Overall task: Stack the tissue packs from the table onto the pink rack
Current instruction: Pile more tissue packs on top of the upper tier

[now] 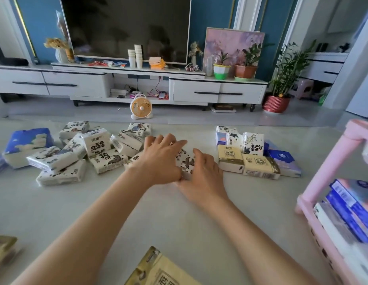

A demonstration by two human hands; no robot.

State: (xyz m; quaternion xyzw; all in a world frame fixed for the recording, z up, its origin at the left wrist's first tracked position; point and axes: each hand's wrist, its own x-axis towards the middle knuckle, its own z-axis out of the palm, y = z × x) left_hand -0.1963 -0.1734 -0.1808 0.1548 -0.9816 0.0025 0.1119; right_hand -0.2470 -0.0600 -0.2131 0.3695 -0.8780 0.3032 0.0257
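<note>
Both of my hands are on one white tissue pack with a dark flower print [187, 161], which lies flat mid-way across the pale grey bench [179, 219]. My left hand [158, 159] spreads over its top towards the far edge. My right hand [201, 175] curls against its right side, and the thumbs meet at the near edge. I judge that both hands are grasping it, though I cannot tell whether it has left the surface.

What worries me is the company it keeps. The loose heap of white printed packs [76, 153] reaches right up under my left wrist, so a careless lift could drag a neighbour along. The wrapper also looks soft and slick, so a weak squeeze may let it slide out. On the way to the pink plastic rack [323, 177] at my right sits a cluster of cream, white and blue packs [251, 157], some standing upright, and a low carry would topple them.

Open bench lies between my forearms, with a yellow-brown pack [164, 270] at the near edge. The rack's shelf holds blue and white packs [352, 208], leaving little room.
</note>
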